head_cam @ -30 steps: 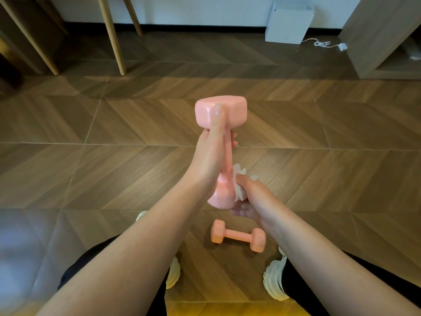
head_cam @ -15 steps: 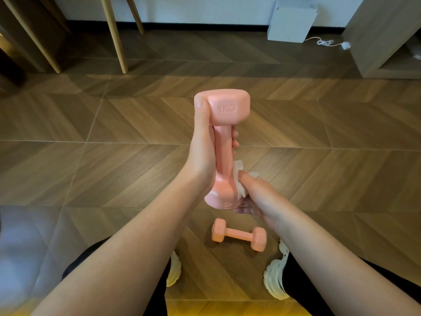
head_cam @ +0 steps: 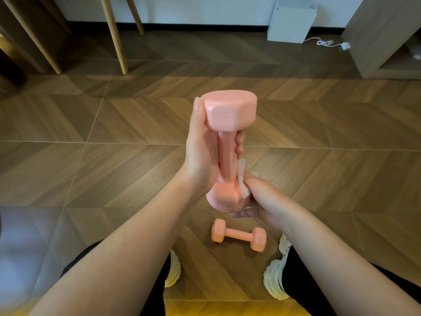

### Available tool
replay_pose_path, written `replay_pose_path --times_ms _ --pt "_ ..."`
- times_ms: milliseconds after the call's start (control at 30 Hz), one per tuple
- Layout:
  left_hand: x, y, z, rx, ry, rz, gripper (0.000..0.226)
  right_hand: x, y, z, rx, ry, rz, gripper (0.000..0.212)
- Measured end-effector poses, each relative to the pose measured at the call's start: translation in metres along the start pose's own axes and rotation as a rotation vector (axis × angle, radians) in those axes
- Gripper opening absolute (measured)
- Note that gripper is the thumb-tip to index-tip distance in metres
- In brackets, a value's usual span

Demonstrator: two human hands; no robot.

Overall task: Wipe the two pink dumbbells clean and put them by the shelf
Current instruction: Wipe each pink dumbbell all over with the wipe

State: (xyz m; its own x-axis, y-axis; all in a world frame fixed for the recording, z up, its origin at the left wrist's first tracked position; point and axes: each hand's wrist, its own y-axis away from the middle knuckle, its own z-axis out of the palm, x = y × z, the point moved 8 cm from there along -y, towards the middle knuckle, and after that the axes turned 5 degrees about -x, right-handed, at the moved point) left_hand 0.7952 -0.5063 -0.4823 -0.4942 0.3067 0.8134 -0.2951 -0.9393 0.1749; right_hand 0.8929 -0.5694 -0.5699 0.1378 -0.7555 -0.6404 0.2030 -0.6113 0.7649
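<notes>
- Left hand [head_cam: 202, 156] curls its fingers round the narrow handle of a pink dumbbell [head_cam: 227, 115], a smooth-coated weight with chunky faceted ends. It is held upright in mid-air at the centre of the view, with the thumb lying up against the top end.
- Right hand [head_cam: 262, 201] pinches a small crumpled white wipe [head_cam: 242, 179] against the 3 o'clock side of the dumbbell's lower end, where handle meets head.
- This weight looks dense and fully rigid. Its glossy coating probably turns slippery when damp, so the slim handle is the safe place to hold, not the broad ends.
- At 6 o'clock a second pink dumbbell [head_cam: 238, 236] of the same kind lies on its side on the brown herringbone wooden floor [head_cam: 114, 160], between two cream shoes [head_cam: 275, 281]. Nothing touches it, and its handle is free to grasp from above.
- At 2 o'clock, well apart, stands a pale wooden shelf unit [head_cam: 376, 35], with open floor leading towards it.
- At 1 o'clock a white box [head_cam: 291, 21] leans at the wall, and a thin white cable [head_cam: 325, 43] trails from it towards the shelf. That cable could catch a foot or a lowered weight.
- At 11 o'clock slanted light wooden furniture legs [head_cam: 114, 35] stand off that route.
</notes>
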Motion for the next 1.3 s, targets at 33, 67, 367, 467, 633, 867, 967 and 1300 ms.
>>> replay_pose_path --times_ms 33,67,367,467,633,867,967,1300 --pt "0.000 0.000 0.000 -0.010 0.025 -0.010 0.085 -0.001 0.002 0.000 -0.027 -0.025 -0.005 0.036" --pt "0.000 0.000 -0.001 -0.016 0.047 -0.014 0.086 -0.002 0.003 -0.001 -0.046 -0.043 -0.009 0.035" --pt "-0.007 0.000 0.007 -0.069 0.042 -0.058 0.097 0.004 0.003 0.007 -0.028 -0.022 0.000 0.029" --pt "-0.014 -0.003 0.002 0.002 -0.198 -0.074 0.096 0.010 0.002 0.003 0.051 -0.081 0.026 0.034" --pt "-0.017 0.001 -0.005 0.146 -0.447 -0.090 0.083 0.013 0.000 0.004 0.129 -0.190 0.056 0.026" --pt "-0.004 0.005 -0.003 0.146 -0.317 -0.028 0.076 0.007 -0.003 0.011 0.056 -0.158 0.018 0.032" --pt "-0.003 0.006 0.004 0.078 -0.243 -0.024 0.075 0.009 0.000 0.015 0.001 -0.130 0.043 0.038" --pt "-0.007 0.006 -0.001 0.077 -0.164 -0.066 0.084 0.006 0.005 0.017 -0.171 -0.160 0.025 0.026"
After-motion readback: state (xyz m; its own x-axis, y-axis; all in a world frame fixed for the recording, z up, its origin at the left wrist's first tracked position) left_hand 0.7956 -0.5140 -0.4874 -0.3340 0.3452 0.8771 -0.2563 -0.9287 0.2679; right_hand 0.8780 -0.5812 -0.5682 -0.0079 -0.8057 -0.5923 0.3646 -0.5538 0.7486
